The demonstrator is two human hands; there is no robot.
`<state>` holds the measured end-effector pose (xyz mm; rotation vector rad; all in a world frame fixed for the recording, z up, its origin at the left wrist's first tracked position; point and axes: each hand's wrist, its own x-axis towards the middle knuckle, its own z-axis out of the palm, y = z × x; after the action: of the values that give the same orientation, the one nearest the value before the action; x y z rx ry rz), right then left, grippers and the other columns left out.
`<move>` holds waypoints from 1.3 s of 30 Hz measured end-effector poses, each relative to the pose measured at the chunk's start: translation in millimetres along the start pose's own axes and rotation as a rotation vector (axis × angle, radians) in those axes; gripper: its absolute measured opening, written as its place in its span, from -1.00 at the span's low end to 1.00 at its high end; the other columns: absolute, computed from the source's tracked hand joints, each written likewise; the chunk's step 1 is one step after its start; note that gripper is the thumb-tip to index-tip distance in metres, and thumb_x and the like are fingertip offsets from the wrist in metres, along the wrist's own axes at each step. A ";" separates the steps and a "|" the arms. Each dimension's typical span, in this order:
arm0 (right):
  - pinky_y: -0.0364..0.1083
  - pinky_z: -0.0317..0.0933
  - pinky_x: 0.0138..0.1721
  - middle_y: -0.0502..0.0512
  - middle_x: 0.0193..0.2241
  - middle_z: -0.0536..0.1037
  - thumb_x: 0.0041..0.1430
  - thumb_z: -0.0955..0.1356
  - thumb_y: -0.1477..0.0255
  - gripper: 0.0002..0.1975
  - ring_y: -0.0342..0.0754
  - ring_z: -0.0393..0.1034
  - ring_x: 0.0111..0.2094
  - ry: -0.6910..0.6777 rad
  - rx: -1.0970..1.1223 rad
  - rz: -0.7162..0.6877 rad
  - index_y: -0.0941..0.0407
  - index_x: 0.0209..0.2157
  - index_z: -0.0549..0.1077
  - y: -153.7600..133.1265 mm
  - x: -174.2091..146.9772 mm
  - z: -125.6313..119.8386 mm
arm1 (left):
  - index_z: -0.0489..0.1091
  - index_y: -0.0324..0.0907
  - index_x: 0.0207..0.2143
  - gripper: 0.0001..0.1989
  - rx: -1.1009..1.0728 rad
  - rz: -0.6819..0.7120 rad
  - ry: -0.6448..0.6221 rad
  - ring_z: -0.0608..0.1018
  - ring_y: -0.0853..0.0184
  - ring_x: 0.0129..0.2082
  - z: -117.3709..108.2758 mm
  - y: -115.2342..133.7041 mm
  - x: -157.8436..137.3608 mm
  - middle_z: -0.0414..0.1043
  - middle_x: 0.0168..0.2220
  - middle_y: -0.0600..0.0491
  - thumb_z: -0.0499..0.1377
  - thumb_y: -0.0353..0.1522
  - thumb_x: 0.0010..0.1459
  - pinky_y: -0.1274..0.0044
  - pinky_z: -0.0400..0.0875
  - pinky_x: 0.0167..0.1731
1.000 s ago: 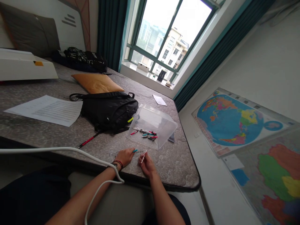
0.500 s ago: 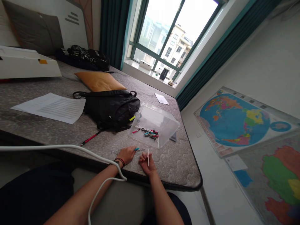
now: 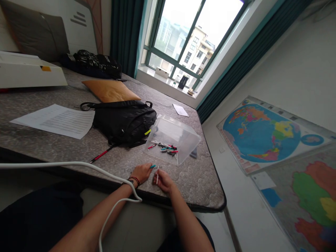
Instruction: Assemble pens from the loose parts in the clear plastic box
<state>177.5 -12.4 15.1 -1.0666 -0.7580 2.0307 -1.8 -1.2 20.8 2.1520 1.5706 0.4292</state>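
My left hand (image 3: pixel 142 173), with a bracelet at its wrist, is closed around a small teal piece (image 3: pixel 152 166) whose end sticks out past the fingers, perhaps part of a pen. Close on its right, my right hand (image 3: pixel 163 180) pinches a thin white stick (image 3: pixel 157 177), held roughly upright. What sort of stick it is cannot be made out. Both hands are over the front edge of the mattress (image 3: pixel 189 183). Just beyond them lies a clear plastic bin (image 3: pixel 187 134), with several red, teal, black and white pens (image 3: pixel 168 148) inside.
A black backpack (image 3: pixel 124 120) lies left of the bin, near a red-and-black pen (image 3: pixel 101 154) and a printed sheet (image 3: pixel 55 120). Behind are a brown envelope (image 3: pixel 111 91) and a white box (image 3: pixel 30 71). A white cable (image 3: pixel 78 163) crosses in front of my left forearm.
My right hand has turned and moved slightly left, bringing the white stick closer to my left hand. My left hand stays in place with the teal piece.
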 end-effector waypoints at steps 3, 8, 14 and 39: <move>-0.20 0.17 -0.55 -0.10 -0.67 0.31 0.06 0.48 0.16 -0.64 -0.21 0.19 -0.64 0.131 -0.105 0.016 0.15 -0.48 0.39 -40.9 16.4 -1.1 | 0.36 -0.07 -0.11 -0.60 0.001 -0.014 -0.004 0.57 0.20 -0.17 -1.6 0.8 -0.2 0.53 -0.14 -0.04 -0.19 -0.14 0.37 0.44 0.33 -0.20; -0.18 0.24 -0.54 0.07 -0.53 0.51 0.31 0.11 -0.04 -0.43 -0.17 0.33 -0.61 0.622 -0.128 -0.231 0.12 -0.34 0.45 -87.8 32.3 0.8 | 0.36 -0.06 -0.11 -0.61 -0.010 -0.036 -0.022 0.57 0.19 -0.15 -3.4 2.3 -0.2 0.52 -0.13 -0.06 -0.18 -0.13 0.36 0.44 0.33 -0.20; -0.19 0.08 -0.64 -0.01 -0.66 0.38 0.22 0.22 -0.03 -0.49 -0.17 0.21 -0.67 0.610 -0.575 -0.351 0.10 -0.52 0.40 -8.6 30.2 1.4 | 0.38 -0.08 -0.13 -0.62 -0.011 -0.021 -0.010 0.56 0.20 -0.16 -2.9 2.9 -0.4 0.53 -0.15 -0.04 -0.17 -0.16 0.36 0.45 0.32 -0.20; -0.21 -0.04 -0.68 0.01 -0.64 0.38 0.27 0.13 0.19 -0.61 -0.21 0.13 -0.72 0.468 0.066 -0.283 0.10 -0.55 0.28 -2.0 25.1 2.4 | 0.19 -0.13 0.12 -0.62 0.140 -0.106 0.057 0.59 0.16 -0.18 -3.4 9.6 -0.9 0.55 -0.15 -0.11 -0.10 -0.16 0.36 0.47 0.31 -0.29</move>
<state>165.8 8.5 6.8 -1.2544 -0.5538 1.4802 4.1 -4.0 28.7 2.1632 1.7854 0.3582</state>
